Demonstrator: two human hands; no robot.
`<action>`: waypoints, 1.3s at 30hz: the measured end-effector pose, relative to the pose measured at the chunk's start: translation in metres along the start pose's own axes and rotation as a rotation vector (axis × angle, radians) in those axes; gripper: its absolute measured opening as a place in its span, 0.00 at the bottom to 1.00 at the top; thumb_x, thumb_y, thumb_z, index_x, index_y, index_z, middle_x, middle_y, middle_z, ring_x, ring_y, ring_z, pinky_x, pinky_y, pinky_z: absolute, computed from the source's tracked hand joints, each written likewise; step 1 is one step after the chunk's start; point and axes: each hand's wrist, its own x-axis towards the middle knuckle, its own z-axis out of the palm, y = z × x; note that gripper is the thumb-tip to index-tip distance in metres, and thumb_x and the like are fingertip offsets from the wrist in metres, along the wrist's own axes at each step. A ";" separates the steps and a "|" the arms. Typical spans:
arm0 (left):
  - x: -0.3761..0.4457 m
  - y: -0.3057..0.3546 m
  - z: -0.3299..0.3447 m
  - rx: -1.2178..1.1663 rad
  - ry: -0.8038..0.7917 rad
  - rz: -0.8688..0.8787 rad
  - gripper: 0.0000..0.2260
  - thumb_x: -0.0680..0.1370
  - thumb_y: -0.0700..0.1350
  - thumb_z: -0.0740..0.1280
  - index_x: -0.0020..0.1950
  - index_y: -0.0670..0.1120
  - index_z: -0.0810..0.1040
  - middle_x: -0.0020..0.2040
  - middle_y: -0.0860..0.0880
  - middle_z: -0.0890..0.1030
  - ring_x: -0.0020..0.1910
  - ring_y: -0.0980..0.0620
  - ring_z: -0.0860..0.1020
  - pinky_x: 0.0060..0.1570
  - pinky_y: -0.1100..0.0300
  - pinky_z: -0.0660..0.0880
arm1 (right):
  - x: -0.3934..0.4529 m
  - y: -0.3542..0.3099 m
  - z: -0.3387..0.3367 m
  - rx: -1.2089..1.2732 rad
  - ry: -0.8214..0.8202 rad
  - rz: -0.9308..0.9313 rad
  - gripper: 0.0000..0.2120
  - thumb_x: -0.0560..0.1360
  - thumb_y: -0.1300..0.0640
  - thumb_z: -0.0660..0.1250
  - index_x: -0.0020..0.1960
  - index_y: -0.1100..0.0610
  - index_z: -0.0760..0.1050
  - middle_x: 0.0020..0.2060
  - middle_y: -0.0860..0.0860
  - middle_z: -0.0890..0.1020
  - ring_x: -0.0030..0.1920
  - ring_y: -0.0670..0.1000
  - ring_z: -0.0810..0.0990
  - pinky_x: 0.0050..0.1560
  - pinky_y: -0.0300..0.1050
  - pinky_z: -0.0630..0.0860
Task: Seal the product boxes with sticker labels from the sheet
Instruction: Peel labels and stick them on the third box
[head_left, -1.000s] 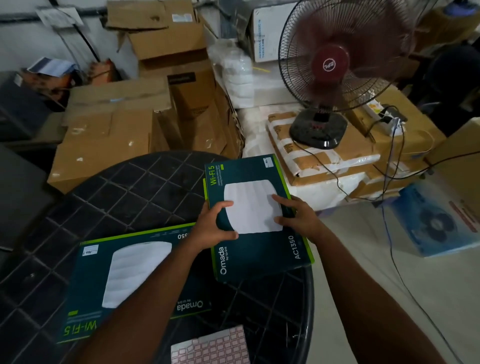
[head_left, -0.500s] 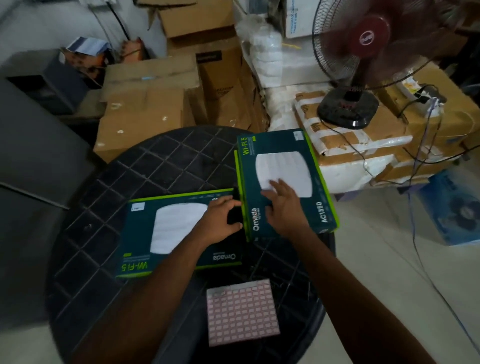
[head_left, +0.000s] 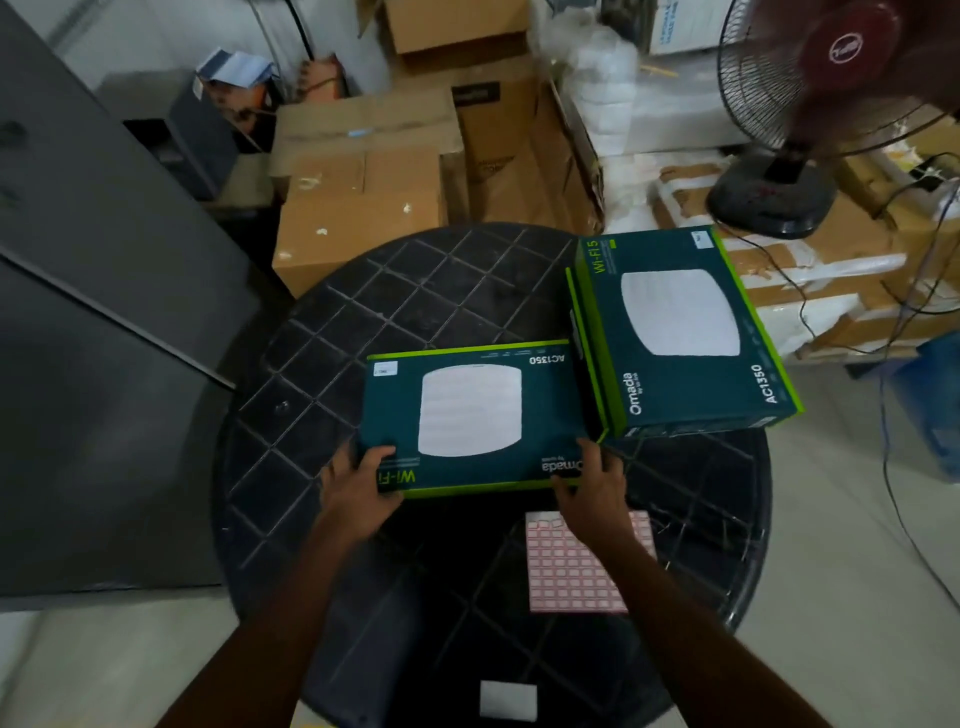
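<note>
Teal/green boxes (head_left: 470, 415); pink-grid sticker sheet (head_left: 576, 571); blk lattice table (head_left: 395, 291).

Glossy cardboard box (head_left: 470, 415); paper sticker sheet (head_left: 571, 571).

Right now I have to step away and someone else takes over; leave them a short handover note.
Left hand grips the near-left corner of the near box; right hand grips its near-right corner. That box lies flat on the round table. The second box sits at the table's far right edge. The sticker sheet lies below the right wrist, untouched. No seal sticker is visible on either box. Left: peel labels, seal both.
</note>
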 end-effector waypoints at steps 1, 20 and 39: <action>-0.002 -0.004 0.000 -0.081 -0.015 0.014 0.33 0.71 0.50 0.75 0.75 0.59 0.67 0.75 0.41 0.62 0.75 0.38 0.63 0.74 0.50 0.60 | -0.001 -0.002 0.000 0.039 -0.014 0.013 0.33 0.76 0.58 0.73 0.77 0.55 0.62 0.68 0.66 0.69 0.66 0.67 0.72 0.64 0.58 0.73; -0.080 0.033 -0.058 -0.713 -0.211 0.467 0.59 0.62 0.57 0.82 0.80 0.63 0.43 0.78 0.57 0.65 0.74 0.59 0.68 0.69 0.57 0.71 | -0.113 -0.202 -0.053 -0.389 0.340 -0.933 0.19 0.66 0.64 0.77 0.55 0.52 0.82 0.57 0.55 0.70 0.60 0.61 0.72 0.50 0.54 0.78; -0.120 0.014 -0.135 -0.753 0.070 0.640 0.40 0.63 0.30 0.75 0.70 0.56 0.70 0.61 0.59 0.76 0.59 0.57 0.78 0.55 0.61 0.78 | -0.083 -0.192 -0.063 -0.333 0.340 -1.119 0.19 0.76 0.42 0.70 0.66 0.40 0.78 0.69 0.43 0.77 0.73 0.55 0.72 0.72 0.62 0.62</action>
